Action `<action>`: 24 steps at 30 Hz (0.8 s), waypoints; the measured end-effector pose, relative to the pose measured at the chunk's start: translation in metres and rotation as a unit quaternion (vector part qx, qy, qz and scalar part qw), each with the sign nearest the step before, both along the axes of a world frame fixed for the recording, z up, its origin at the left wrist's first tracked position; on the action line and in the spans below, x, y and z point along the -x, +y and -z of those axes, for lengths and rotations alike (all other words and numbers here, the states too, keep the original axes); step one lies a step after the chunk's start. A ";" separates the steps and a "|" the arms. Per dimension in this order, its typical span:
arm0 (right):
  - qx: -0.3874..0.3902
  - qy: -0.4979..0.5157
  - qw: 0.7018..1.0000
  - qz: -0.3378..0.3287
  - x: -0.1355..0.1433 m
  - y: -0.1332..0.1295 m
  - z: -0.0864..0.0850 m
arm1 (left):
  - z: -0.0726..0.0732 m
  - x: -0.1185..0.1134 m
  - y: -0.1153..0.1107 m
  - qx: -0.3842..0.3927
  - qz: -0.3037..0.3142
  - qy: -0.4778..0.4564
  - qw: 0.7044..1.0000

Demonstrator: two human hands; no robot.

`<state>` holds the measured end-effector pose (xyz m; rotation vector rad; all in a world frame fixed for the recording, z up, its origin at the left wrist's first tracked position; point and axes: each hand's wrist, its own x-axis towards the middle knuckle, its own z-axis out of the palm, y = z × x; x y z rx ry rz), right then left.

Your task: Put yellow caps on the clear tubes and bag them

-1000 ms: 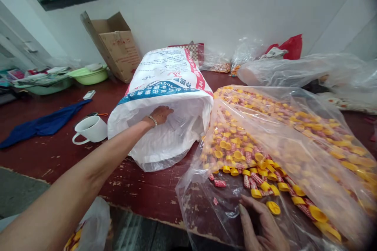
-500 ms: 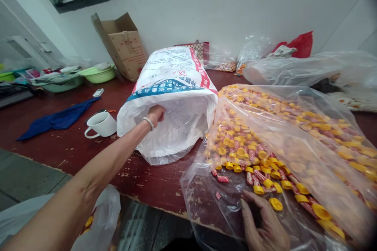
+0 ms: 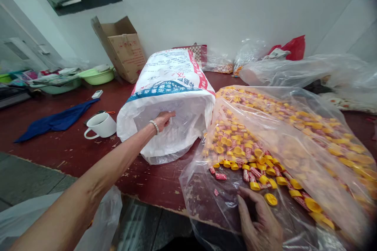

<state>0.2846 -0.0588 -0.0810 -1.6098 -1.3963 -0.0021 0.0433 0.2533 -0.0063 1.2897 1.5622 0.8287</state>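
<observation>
My left hand reaches into the mouth of a white printed woven sack that lies on its side. Its fingers are closed on what looks like a clear plastic tube, and other clear tubes lie deeper inside. At the lower right, my right hand rests at the mouth of a large clear plastic bag. Thumb and forefinger curl together at the tips; anything between them is too small to make out. Red-and-white pieces with yellow caps fill the bag, and a loose yellow cap lies beside my right hand.
Left of the sack stand a white mug and a blue cloth. An open cardboard box and green basins are behind. Clear bags line the wall. A white plastic bag hangs below the table's front edge.
My left hand has moved a little right inside the sack, and its fingers now point toward the tubes with one apparently between them. My right hand keeps its place by the bag's mouth.
</observation>
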 end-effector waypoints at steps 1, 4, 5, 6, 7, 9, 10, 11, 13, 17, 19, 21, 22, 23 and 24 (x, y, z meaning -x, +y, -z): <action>-0.005 -0.002 1.000 0.000 0.000 0.000 0.000 | 0.001 0.001 0.000 -0.002 0.004 0.003 1.000; -0.006 0.004 1.000 -0.003 0.000 0.000 -0.001 | 0.006 0.004 -0.007 0.003 0.040 0.021 0.999; -0.006 0.007 1.000 -0.004 0.001 0.000 -0.001 | 0.007 0.007 -0.010 0.007 0.057 0.031 0.998; -0.006 0.010 1.000 -0.005 0.001 -0.001 -0.001 | 0.007 0.010 -0.013 0.010 0.075 0.044 0.996; -0.008 0.012 1.000 -0.006 0.001 -0.001 -0.001 | 0.008 0.014 -0.016 0.010 0.091 0.061 0.994; -0.011 0.015 1.000 -0.007 0.002 -0.002 -0.002 | 0.006 0.025 -0.021 -0.002 0.120 0.104 0.987; -0.009 0.016 1.000 -0.009 0.002 -0.002 -0.002 | 0.004 0.031 -0.023 -0.011 0.138 0.129 0.982; -0.007 0.017 1.000 -0.010 0.002 -0.002 -0.002 | 0.002 0.036 -0.025 -0.022 0.159 0.157 0.974; -0.006 0.014 1.000 -0.011 0.001 -0.002 -0.003 | -0.004 0.046 -0.028 -0.048 0.211 0.221 0.951; -0.016 0.003 1.000 -0.011 0.000 -0.001 -0.002 | -0.009 0.050 -0.034 -0.122 0.292 0.355 0.880; -0.020 0.003 1.000 -0.010 0.000 -0.001 -0.001 | -0.008 0.043 -0.035 -0.168 0.294 0.412 0.846; -0.016 0.007 1.000 -0.012 0.000 -0.002 0.000 | -0.005 0.033 -0.030 -0.210 0.276 0.462 0.816; -0.012 0.011 1.000 -0.013 0.001 -0.002 0.000 | -0.004 0.028 -0.026 -0.227 0.265 0.483 0.803; -0.008 0.015 1.000 -0.013 0.001 -0.002 0.001 | -0.002 0.022 -0.021 -0.240 0.256 0.501 0.791; -0.004 0.019 1.000 -0.013 0.001 -0.002 0.001 | 0.000 0.017 -0.016 -0.248 0.252 0.517 0.780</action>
